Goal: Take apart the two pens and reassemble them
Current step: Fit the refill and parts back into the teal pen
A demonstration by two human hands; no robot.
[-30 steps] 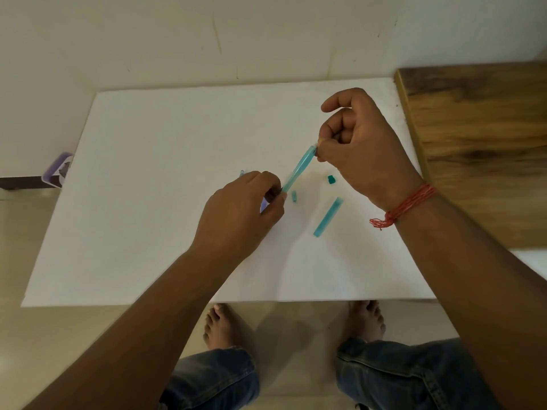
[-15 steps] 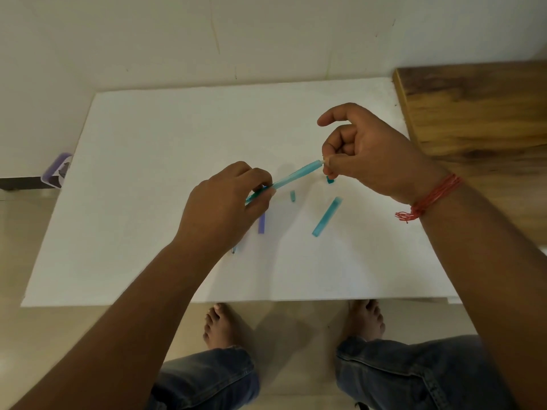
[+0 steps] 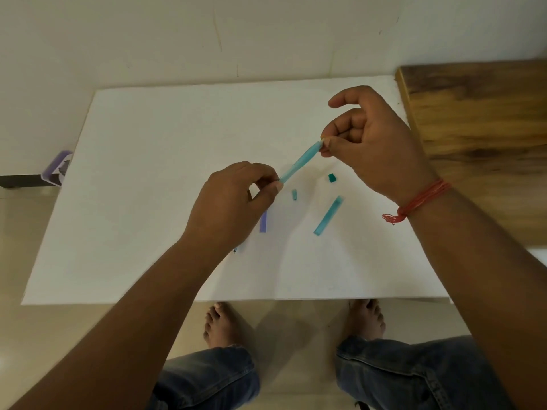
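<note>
Hands hold one teal pen barrel (image 3: 299, 165) above the white board (image 3: 148, 173): the left hand (image 3: 233, 202) pinches its lower end, the right hand (image 3: 373, 143) pinches its upper end. Its long axis runs diagonally, from near-left up to far-right. On the board below lie a second teal tube (image 3: 328, 216), two small teal pieces (image 3: 294, 194) (image 3: 332, 177) and a purple piece (image 3: 263, 221).
</note>
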